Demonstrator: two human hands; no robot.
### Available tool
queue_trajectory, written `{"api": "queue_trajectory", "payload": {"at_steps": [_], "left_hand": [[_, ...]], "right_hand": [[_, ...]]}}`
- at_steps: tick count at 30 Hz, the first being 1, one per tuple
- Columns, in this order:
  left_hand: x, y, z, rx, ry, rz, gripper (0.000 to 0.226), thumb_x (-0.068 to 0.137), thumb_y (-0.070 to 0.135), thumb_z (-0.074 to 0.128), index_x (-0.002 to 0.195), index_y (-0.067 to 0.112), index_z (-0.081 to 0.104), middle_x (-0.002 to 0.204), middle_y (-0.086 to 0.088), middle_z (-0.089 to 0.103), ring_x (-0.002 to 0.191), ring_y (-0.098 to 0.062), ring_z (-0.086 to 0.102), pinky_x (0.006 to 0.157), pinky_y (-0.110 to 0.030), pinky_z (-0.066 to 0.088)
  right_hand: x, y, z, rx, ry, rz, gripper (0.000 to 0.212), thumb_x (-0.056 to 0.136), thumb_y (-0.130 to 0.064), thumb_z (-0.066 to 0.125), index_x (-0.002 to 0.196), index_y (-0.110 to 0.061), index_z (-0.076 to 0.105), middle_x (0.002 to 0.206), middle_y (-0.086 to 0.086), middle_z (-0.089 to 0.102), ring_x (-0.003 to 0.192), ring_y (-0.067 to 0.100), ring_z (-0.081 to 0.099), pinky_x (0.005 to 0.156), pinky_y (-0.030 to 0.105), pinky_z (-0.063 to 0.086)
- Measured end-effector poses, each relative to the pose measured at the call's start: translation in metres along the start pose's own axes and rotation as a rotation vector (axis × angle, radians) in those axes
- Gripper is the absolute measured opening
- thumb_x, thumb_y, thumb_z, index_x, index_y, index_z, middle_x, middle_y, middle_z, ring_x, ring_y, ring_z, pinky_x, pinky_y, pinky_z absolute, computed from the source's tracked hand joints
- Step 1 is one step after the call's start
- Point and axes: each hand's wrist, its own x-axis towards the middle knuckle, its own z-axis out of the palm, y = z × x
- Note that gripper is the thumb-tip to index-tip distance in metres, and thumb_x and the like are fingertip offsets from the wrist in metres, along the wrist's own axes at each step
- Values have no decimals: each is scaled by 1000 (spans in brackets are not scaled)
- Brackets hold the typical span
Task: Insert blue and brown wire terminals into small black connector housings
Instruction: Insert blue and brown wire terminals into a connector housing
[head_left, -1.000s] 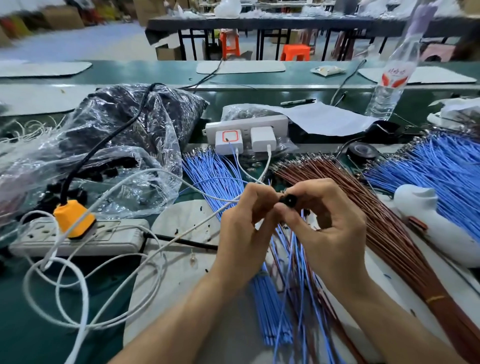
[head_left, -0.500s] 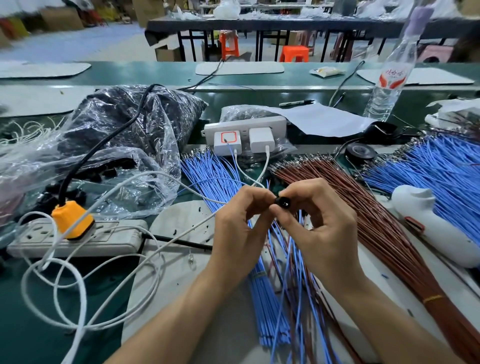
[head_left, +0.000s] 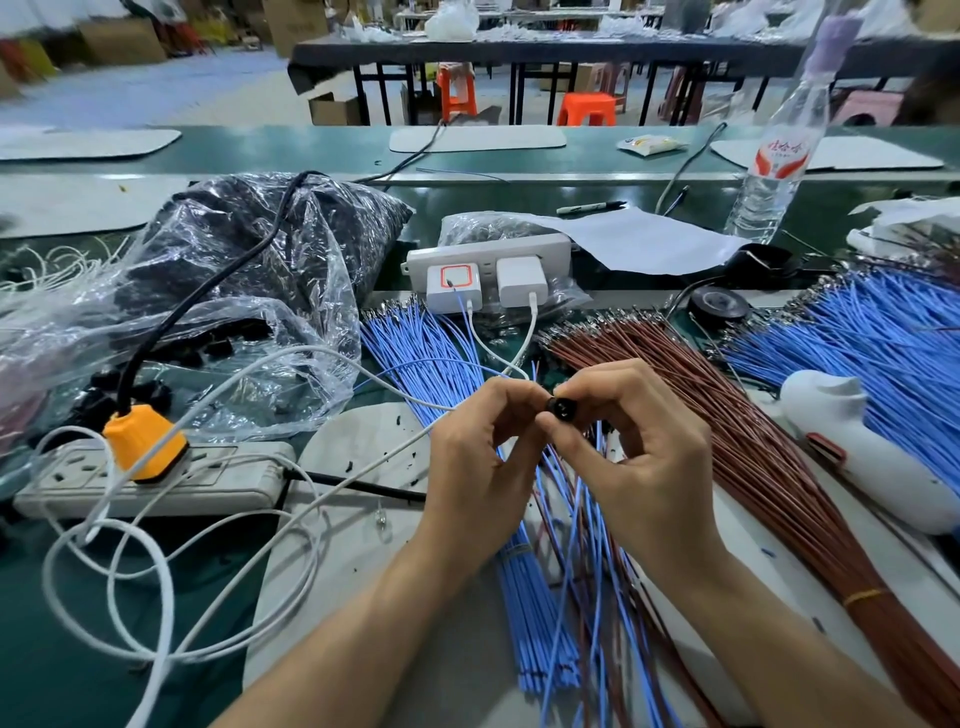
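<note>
A: Head view, where is the housing?
B: Small, round, glossy black connector housing (head_left: 562, 405) is sitting pinched between curled right hand (head_left: 644, 467) thumb and forefinger. Curled left hand (head_left: 478, 457) fingertips are gripping its side, above thin blue wires (head_left: 524, 597) and brown wires (head_left: 753, 447).

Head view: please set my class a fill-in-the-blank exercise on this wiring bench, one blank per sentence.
1. The right hand pinches a small ____ housing.
2. An ____ plug sits in the power strip.
3. A ____ band ties the brown wires.
4. The bottle stands on the person's ____ side.
Missing words: black; orange; yellow; right.
</note>
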Motion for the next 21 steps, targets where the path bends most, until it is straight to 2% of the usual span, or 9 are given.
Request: {"api": "queue_trajectory", "payload": {"at_steps": [8,13,18,21], "left_hand": [[1,3,-1,20,-3,18,15,85,8,63,91,21,60,82,0,68,76,-7,68,71,-21,54],[0,3,-2,38,-13,25,12,86,7,62,92,18,60,81,0,68,74,-7,67,70,-19,53],[0,1,0,17,-31,-1,7,86,6,60,92,4,63,82,-9,69,76,-14,69,71,-26,56],[1,1,1,20,-41,0,8,87,7,60,92,1,62,83,-12,70,77,-16,70,71,-27,57]], "right_hand": [[1,1,0,22,8,47,13,79,-8,73,88,-5,65,83,0,62,75,10,60,69,21,50],[1,1,0,29,10,42,12,79,-7,73,88,-6,65,82,1,62,73,10,60,68,19,50],[0,2,-1,30,20,15,13,79,-7,74,87,-3,65,83,3,62,75,16,62,67,29,53],[0,2,0,19,30,-11,13,79,-7,75,87,-2,65,85,3,62,77,17,62,67,31,53]]}}
